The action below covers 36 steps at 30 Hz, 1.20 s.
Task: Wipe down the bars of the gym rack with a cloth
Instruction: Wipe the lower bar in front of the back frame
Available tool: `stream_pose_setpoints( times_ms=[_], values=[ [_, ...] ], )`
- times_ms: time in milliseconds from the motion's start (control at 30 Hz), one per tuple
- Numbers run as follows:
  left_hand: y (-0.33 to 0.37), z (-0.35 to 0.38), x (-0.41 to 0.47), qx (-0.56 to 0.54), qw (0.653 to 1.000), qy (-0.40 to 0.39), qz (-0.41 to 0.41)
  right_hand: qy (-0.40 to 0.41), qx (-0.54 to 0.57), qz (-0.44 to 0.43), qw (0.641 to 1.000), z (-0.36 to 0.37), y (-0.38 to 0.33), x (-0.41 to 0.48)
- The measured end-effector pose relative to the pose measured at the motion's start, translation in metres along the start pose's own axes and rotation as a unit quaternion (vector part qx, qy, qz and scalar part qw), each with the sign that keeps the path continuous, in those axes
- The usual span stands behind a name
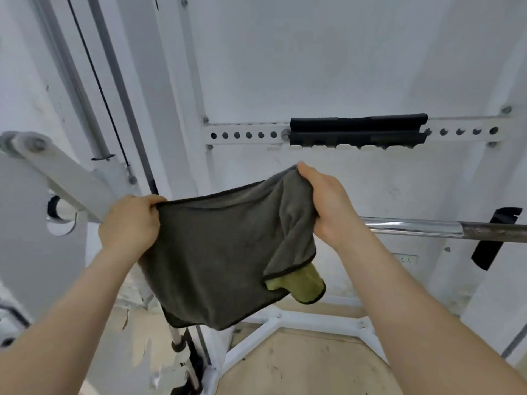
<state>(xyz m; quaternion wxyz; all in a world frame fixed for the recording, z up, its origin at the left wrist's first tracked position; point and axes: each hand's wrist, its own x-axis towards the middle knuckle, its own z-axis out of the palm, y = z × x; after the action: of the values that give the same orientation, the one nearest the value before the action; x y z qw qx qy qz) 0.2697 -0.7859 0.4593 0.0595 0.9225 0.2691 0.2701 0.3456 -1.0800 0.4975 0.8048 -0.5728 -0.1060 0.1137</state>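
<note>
We hold the cloth (222,252) spread out between our two hands, in front of the rack. Our left hand (129,220) pinches the upper left corner with curled fingers. Our right hand (325,201) grips the bunched upper right edge, a little higher, with the fingers closed around the fabric. The cloth is dark grey and hangs down loosely; at its lower right corner a yellow-green side (309,283) is folded outward.

Behind the cloth runs the chrome bar (413,226), horizontal, and we see it to the right of our right hand. We cannot tell if the cloth touches it. Above it, a white crossbar with holes (245,134) carries a black pad (356,129). Below, the white base frame (256,334) stands on a beige floor (299,366).
</note>
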Motion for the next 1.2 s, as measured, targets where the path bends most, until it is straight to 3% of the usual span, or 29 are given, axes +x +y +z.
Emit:
stream_pose_setpoints(
  times_ms=[133, 200, 267, 333, 367, 433, 467, 533, 600, 767, 833, 900, 1000, 1100, 1133, 1200],
  values=[
    [0.001, -0.023, 0.027, -0.198, 0.979, 0.042, -0.017, 0.082, 0.01, -0.024, 0.996, -0.007, -0.013, 0.006],
    [0.02, -0.032, 0.027, -0.171, 0.984, 0.056, -0.008, 0.14, -0.029, -0.08, 0.986, -0.009, -0.016, 0.017],
    [0.05, -0.029, 0.01, 0.007, 0.987, 0.107, 0.123, 0.173, -0.118, -0.131, 0.969, -0.01, -0.013, 0.029],
    [0.087, -0.01, -0.022, 0.06, 0.937, 0.067, 0.336, 0.163, -0.256, -0.139, 0.943, -0.011, -0.005, 0.039],
    [0.106, 0.005, -0.039, 0.059, 0.91, 0.009, 0.409, 0.146, -0.333, -0.13, 0.923, -0.012, -0.001, 0.04],
    [0.133, 0.036, -0.059, 0.11, 0.891, -0.095, 0.429, 0.117, -0.471, -0.11, 0.867, -0.015, 0.008, 0.035],
    [0.141, 0.046, -0.063, 0.14, 0.893, -0.098, 0.416, 0.116, -0.52, -0.111, 0.839, -0.019, 0.011, 0.028],
    [0.152, 0.057, -0.057, 0.163, 0.9, -0.03, 0.403, 0.136, -0.594, -0.158, 0.777, -0.032, 0.015, 0.008],
    [0.161, 0.056, -0.037, 0.104, 0.898, -0.026, 0.428, 0.133, -0.652, -0.197, 0.72, -0.048, 0.019, -0.013],
    [0.18, 0.043, 0.011, -0.01, 0.828, -0.34, 0.446, 0.113, -0.725, -0.126, 0.668, -0.079, 0.028, -0.033],
    [0.182, 0.047, 0.016, -0.066, 0.809, -0.405, 0.421, 0.098, -0.745, -0.108, 0.651, -0.082, 0.026, -0.033],
    [0.184, 0.047, 0.017, -0.111, 0.813, -0.423, 0.386, 0.082, -0.754, -0.097, 0.644, -0.084, 0.022, -0.03],
    [0.188, 0.046, 0.012, -0.126, 0.861, -0.362, 0.336, 0.064, -0.751, -0.066, 0.654, -0.09, 0.009, -0.026],
    [0.187, 0.055, -0.016, -0.054, 0.939, -0.138, 0.31, 0.041, -0.727, -0.047, 0.684, -0.088, 0.006, -0.018],
    [0.184, 0.059, -0.028, -0.053, 0.948, -0.053, 0.309, 0.033, -0.724, -0.055, 0.686, -0.082, 0.009, -0.015],
    [0.174, 0.067, -0.041, -0.076, 0.934, 0.022, 0.348, 0.016, -0.736, -0.084, 0.672, -0.068, 0.018, -0.013]
  ],
)
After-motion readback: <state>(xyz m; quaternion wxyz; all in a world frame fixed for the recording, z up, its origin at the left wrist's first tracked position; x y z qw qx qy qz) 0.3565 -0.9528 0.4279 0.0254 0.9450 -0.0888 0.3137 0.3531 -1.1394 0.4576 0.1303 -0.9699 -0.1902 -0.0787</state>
